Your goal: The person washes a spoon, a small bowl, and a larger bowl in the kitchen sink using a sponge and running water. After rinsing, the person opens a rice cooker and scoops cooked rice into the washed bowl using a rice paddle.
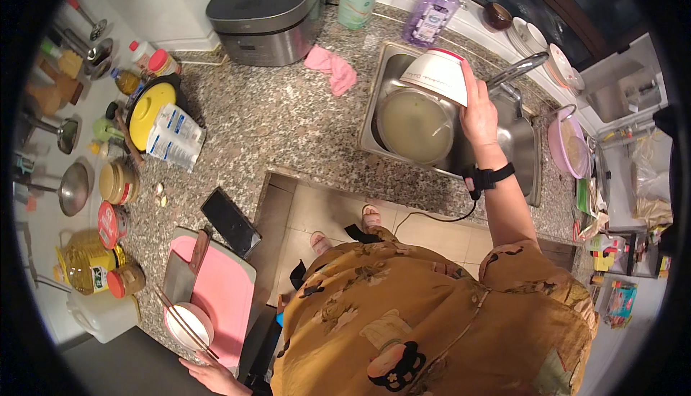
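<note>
My right hand (479, 113) grips a white bowl with a red rim (438, 75), tipped on its side over the steel sink (372, 121). Below and left of that bowl, a round vessel of cloudy liquid (415, 129) sits in the left basin. At the lower left my left hand (210, 373) has its fingers apart, beside the ends of chopsticks (186, 323) lying across a white bowl (197, 315). Whether it touches them cannot be told. This bowl rests on a pink cutting board (229, 293), with a cleaver (183, 272) beside it.
A phone (231, 223) lies near the counter's edge. Jars, an oil bottle (89, 266) and a yellow-lidded pot (154, 107) line the left wall. A rice cooker (267, 15), a pink cloth (332, 69) and soap bottles stand or lie behind. The faucet (518, 69) arches over the sink.
</note>
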Available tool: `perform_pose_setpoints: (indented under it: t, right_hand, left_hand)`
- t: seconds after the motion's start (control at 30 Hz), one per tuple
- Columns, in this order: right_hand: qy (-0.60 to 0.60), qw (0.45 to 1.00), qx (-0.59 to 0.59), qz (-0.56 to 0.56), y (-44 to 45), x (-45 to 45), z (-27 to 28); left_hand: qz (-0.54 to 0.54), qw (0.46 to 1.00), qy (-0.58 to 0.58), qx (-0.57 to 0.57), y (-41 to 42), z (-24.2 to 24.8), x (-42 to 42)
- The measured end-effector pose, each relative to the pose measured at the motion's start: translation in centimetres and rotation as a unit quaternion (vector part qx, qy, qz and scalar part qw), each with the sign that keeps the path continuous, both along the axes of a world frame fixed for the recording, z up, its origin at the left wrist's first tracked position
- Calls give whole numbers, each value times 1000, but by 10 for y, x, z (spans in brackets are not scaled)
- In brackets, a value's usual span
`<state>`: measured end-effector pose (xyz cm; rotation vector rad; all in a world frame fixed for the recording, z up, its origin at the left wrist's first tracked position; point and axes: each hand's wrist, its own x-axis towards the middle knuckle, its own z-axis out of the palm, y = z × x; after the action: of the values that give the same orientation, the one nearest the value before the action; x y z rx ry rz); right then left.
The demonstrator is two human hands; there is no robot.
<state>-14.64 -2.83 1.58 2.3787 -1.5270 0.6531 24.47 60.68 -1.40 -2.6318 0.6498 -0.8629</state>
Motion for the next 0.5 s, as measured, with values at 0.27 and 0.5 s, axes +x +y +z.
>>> perform_pose_setpoints:
  t: [0.27, 0.5]
  right_hand:
    - [-21, 997, -71, -12, -2, -23, 27]
    - [-353, 928, 120, -11, -10, -15, -5]
  left_hand:
    - [-29, 993, -109, -18, -79, 64, -18]
    - [-310, 909, 53, -273, -213, 42, -11]
